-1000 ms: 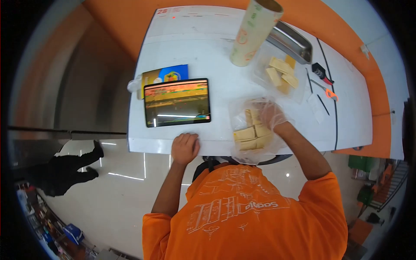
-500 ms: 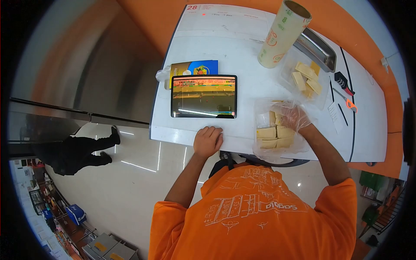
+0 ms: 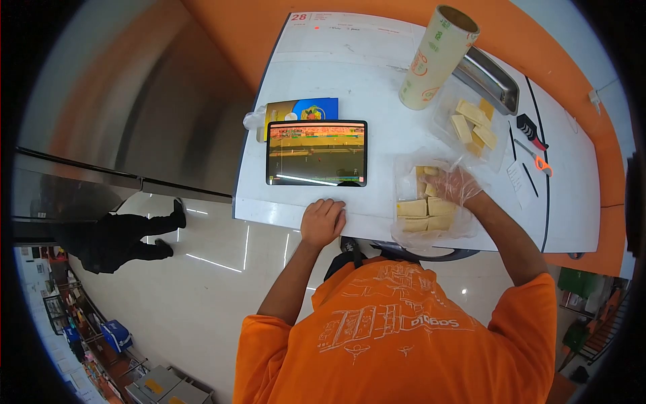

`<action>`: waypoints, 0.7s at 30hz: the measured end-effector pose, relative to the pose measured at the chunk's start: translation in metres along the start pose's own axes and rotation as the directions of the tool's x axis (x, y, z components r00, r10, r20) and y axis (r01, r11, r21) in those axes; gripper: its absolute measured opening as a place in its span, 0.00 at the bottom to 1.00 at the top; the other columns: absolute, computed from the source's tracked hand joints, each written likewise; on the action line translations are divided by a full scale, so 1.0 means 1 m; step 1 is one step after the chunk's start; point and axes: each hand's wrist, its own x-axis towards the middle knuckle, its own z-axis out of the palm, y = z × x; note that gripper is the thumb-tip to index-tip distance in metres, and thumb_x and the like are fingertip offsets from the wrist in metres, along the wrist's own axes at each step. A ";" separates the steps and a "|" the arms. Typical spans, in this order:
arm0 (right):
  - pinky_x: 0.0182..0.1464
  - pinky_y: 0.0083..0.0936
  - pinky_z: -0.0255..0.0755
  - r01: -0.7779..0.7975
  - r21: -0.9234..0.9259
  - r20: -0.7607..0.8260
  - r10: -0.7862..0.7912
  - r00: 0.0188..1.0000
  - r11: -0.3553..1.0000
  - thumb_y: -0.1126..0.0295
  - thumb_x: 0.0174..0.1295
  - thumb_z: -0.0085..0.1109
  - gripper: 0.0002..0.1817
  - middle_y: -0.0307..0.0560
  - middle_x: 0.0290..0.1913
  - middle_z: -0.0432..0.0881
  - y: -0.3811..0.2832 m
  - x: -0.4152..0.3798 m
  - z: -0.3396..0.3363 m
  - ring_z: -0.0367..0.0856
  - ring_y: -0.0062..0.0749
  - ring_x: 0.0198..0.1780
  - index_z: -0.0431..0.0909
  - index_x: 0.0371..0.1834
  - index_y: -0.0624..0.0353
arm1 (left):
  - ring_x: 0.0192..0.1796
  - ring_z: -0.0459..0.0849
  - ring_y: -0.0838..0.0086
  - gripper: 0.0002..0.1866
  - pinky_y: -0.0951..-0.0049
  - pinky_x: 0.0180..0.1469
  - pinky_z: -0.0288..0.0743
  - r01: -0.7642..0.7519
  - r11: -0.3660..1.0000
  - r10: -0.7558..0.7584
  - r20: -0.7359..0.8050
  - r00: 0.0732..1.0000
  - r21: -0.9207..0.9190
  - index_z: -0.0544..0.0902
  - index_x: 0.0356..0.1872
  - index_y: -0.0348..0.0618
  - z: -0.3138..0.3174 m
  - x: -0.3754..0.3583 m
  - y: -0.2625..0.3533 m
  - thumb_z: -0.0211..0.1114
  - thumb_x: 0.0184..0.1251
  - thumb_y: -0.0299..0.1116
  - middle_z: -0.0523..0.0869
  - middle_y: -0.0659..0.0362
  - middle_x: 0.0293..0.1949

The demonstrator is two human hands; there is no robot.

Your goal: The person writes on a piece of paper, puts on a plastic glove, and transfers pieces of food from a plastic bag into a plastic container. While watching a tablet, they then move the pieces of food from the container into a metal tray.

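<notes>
My right hand (image 3: 459, 186), in a clear plastic glove, reaches into a clear container (image 3: 405, 176) from its right side. Its fingertips are closed on a pale yellow piece (image 3: 431, 188) near the container's upper middle. Below the fingers, several wrapped-looking pale blocks (image 3: 425, 213) lie in rows. My left hand (image 3: 324, 221) is bare and rests on the table's front edge, fingers slightly spread, holding nothing. Just above it stands a tablet (image 3: 317, 153) showing a sports field. A second clear container (image 3: 441, 114) with loose pale slabs (image 3: 474, 122) lies up and to the right.
A large cardboard-cored roll (image 3: 437, 60) stands on the white table (image 3: 363, 74) beside a metal tray (image 3: 491, 77). Orange-handled scissors (image 3: 542, 163), a black tool (image 3: 530, 129) and a paper slip (image 3: 518, 180) lie right. A person in black (image 3: 128, 236) is at the left.
My right fingers have shifted slightly left within the container, and a pale piece now shows at their tips. My left hand has stayed in place. The whole view has moved slightly.
</notes>
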 end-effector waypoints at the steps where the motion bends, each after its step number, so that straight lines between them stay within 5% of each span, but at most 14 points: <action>1: 0.71 0.42 0.71 -0.009 0.182 0.004 0.008 1.000 0.983 0.60 0.71 0.57 0.24 0.50 0.69 0.78 0.001 0.001 -0.004 0.77 0.47 0.68 0.78 0.70 0.37 | 0.36 0.82 0.62 0.09 0.61 0.41 0.76 0.000 1.000 0.000 0.005 1.000 0.001 0.85 0.41 0.46 0.000 0.001 0.000 0.71 0.59 0.29 0.83 0.59 0.33; 4: 0.70 0.40 0.73 -0.219 0.371 0.129 0.183 0.975 0.903 0.62 0.76 0.51 0.21 0.48 0.70 0.78 -0.006 0.005 -0.013 0.79 0.48 0.67 0.75 0.71 0.42 | 0.36 0.82 0.62 0.09 0.61 0.40 0.76 0.003 1.000 -0.003 -0.007 1.000 -0.009 0.85 0.41 0.46 0.000 0.001 0.000 0.71 0.59 0.29 0.83 0.59 0.33; 8: 0.71 0.40 0.72 -0.232 0.204 0.232 0.184 0.955 0.951 0.64 0.77 0.48 0.20 0.49 0.70 0.78 -0.012 0.003 -0.020 0.75 0.49 0.70 0.76 0.70 0.42 | 0.39 0.83 0.65 0.09 0.63 0.43 0.77 0.012 1.000 -0.012 0.031 0.999 0.015 0.85 0.43 0.48 0.002 -0.002 -0.002 0.71 0.62 0.31 0.83 0.61 0.35; 9: 0.72 0.41 0.70 0.003 0.007 -0.040 -0.003 0.999 1.000 0.63 0.74 0.52 0.19 0.51 0.68 0.78 -0.003 -0.003 -0.002 0.75 0.49 0.69 0.78 0.66 0.44 | 0.39 0.83 0.65 0.09 0.63 0.43 0.77 0.011 1.000 -0.011 0.030 0.999 0.015 0.85 0.43 0.48 0.002 -0.002 -0.002 0.71 0.62 0.31 0.83 0.61 0.35; 10: 0.73 0.43 0.68 0.182 -0.244 -0.260 -0.245 0.934 0.953 0.63 0.70 0.56 0.18 0.52 0.66 0.79 0.001 -0.005 0.012 0.76 0.50 0.68 0.81 0.62 0.46 | 0.39 0.83 0.65 0.09 0.63 0.43 0.77 0.009 1.000 -0.010 0.029 1.000 0.015 0.85 0.43 0.48 0.003 -0.002 -0.003 0.71 0.62 0.31 0.83 0.61 0.35; 11: 0.73 0.43 0.68 0.181 -0.243 -0.260 -0.243 0.935 0.953 0.63 0.70 0.56 0.18 0.52 0.66 0.79 0.000 -0.002 0.023 0.76 0.50 0.68 0.81 0.62 0.46 | 0.39 0.83 0.65 0.09 0.63 0.43 0.77 0.009 1.000 -0.009 0.031 0.999 0.014 0.85 0.43 0.48 0.003 -0.002 -0.003 0.71 0.62 0.31 0.83 0.61 0.35; 12: 0.73 0.44 0.68 0.098 0.604 -0.245 0.067 0.967 0.791 0.64 0.68 0.56 0.18 0.53 0.65 0.79 -0.001 0.002 0.033 0.75 0.51 0.68 0.80 0.61 0.48 | 0.39 0.83 0.65 0.09 0.63 0.43 0.77 0.007 1.000 -0.008 0.032 0.999 0.014 0.85 0.43 0.48 0.002 -0.002 -0.003 0.71 0.62 0.31 0.83 0.61 0.35; 13: 0.73 0.45 0.69 -0.014 1.000 0.007 0.252 0.968 0.027 0.65 0.67 0.57 0.18 0.53 0.65 0.79 -0.005 0.004 0.032 0.75 0.51 0.68 0.80 0.60 0.49 | 0.39 0.83 0.65 0.09 0.63 0.43 0.77 0.005 1.000 -0.006 0.034 0.999 0.014 0.85 0.43 0.48 0.001 -0.001 -0.002 0.71 0.62 0.31 0.83 0.61 0.35; 14: 0.73 0.45 0.69 -0.013 1.000 0.006 0.253 0.967 0.026 0.65 0.67 0.57 0.18 0.53 0.65 0.79 -0.004 0.003 0.029 0.75 0.51 0.68 0.80 0.60 0.49 | 0.39 0.83 0.65 0.09 0.63 0.43 0.77 0.003 1.000 -0.004 0.036 0.999 0.015 0.85 0.43 0.48 0.001 0.000 -0.002 0.71 0.62 0.31 0.83 0.61 0.35; 15: 0.69 0.45 0.70 -0.044 0.642 -0.079 0.123 0.989 0.765 0.64 0.68 0.55 0.22 0.51 0.67 0.77 -0.002 0.001 0.026 0.77 0.48 0.65 0.76 0.65 0.49 | 0.37 0.82 0.63 0.09 0.62 0.41 0.76 -0.003 1.000 0.003 0.015 1.000 -0.001 0.85 0.42 0.47 0.001 0.001 -0.001 0.71 0.60 0.30 0.83 0.60 0.34; 16: 0.64 0.46 0.71 0.021 -0.145 -0.036 -0.026 0.999 0.989 0.63 0.68 0.54 0.26 0.49 0.69 0.76 -0.001 0.001 0.023 0.79 0.45 0.62 0.72 0.70 0.49 | 0.36 0.82 0.62 0.10 0.61 0.40 0.76 -0.009 1.000 0.009 -0.006 1.000 -0.017 0.86 0.41 0.45 0.000 0.001 -0.001 0.72 0.58 0.29 0.82 0.59 0.33; 21: 0.59 0.47 0.73 -0.012 0.104 -0.102 0.023 0.995 0.995 0.63 0.66 0.56 0.27 0.52 0.68 0.76 -0.002 0.006 0.025 0.79 0.48 0.60 0.73 0.69 0.49 | 0.36 0.82 0.62 0.10 0.61 0.40 0.76 -0.010 1.000 0.010 0.007 1.000 -0.013 0.86 0.42 0.45 0.001 0.001 -0.002 0.71 0.58 0.29 0.83 0.59 0.33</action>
